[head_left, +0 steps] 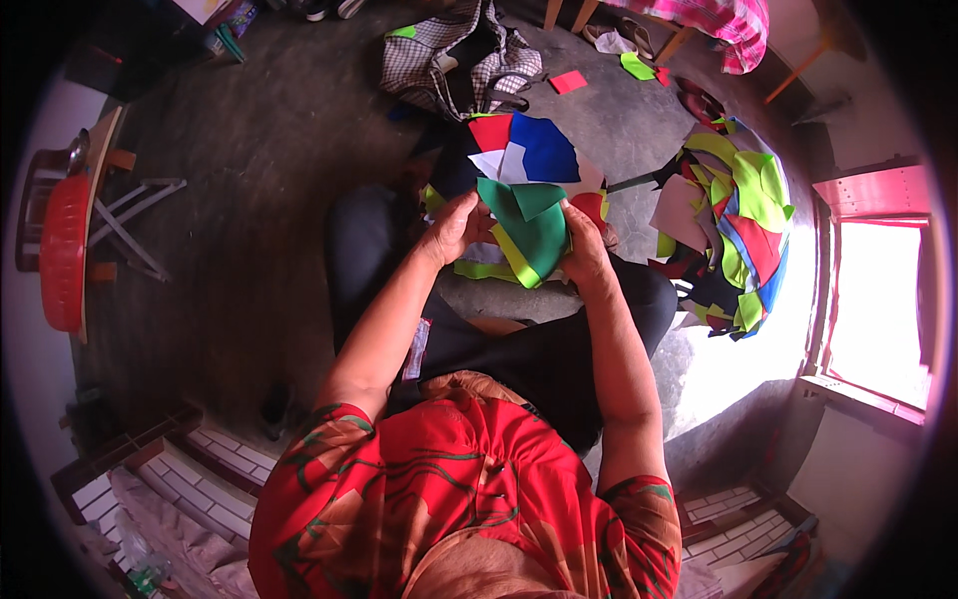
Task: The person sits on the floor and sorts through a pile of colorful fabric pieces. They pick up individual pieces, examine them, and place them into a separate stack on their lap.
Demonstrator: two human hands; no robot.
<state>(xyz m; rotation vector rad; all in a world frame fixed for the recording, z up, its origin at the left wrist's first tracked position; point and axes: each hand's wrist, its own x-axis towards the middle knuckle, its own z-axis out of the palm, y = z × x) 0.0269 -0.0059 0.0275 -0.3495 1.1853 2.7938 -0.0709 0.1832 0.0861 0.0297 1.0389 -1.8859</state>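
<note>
Between my two hands hangs a green fabric piece [537, 238], its top part folded over toward me. My left hand [457, 226] grips it at the left edge. On the opposite side my right hand [586, 240] pinches the upper right edge near the fold. A yellow-green strip [514, 255] shows along the lower left of the green piece; whether the two are joined I cannot tell. Just beyond my hands lie a blue fabric piece [544, 150], a red piece [491, 132] and a white piece [512, 163], spread in front of my crossed legs.
A large heap of colourful fabric scraps [743, 230] stands at the right, near a bright window [878, 299]. Farther ahead is a checkered bag [459, 60]. Loose red [568, 82] and yellow-green scraps [637, 67] lie on the floor. At the left, a red basin [64, 255] rests by a wooden edge.
</note>
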